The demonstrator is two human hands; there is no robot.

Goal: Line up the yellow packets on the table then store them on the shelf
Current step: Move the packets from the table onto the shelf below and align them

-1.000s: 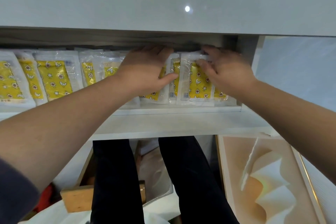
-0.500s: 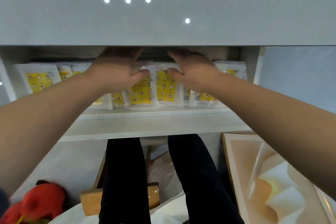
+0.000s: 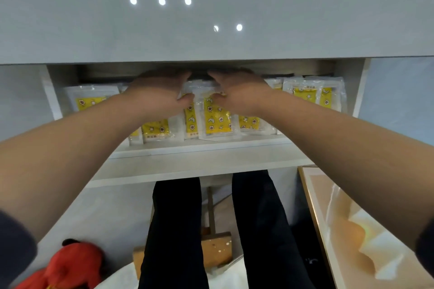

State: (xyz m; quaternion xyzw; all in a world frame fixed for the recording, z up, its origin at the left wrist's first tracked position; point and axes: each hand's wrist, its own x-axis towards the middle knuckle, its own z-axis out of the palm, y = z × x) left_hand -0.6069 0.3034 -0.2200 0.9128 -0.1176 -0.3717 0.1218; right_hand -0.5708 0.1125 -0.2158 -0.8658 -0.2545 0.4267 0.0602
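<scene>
- Packets [image 3: 217, 119] on the shelf [image 3: 199, 150]: clear, whitish plastic around a bright yellow panel, printed with small white and brown cartoon figures, stars and crescents among them.
- The shelf itself: plain white.
- Table top [image 3: 211, 19] above the shelf: glossy pale grey, dotted with round white light reflections.
- Wall [image 3: 399, 101] right of the shelf: pale blue.
- Trousers [image 3: 176, 230] below the shelf: black.
- Soft thing [image 3: 75, 263] below the shelf, to the left: red with a black patch on top.
- Wooden block [image 3: 216, 251] between the trouser legs: tan.
- Framed panel [image 3: 366, 230] below the shelf, to the right: peach and orange with white folds, and a thin golden-brown edge.
- Sleeve [image 3: 14, 248] at the lower left: dark navy.
</scene>
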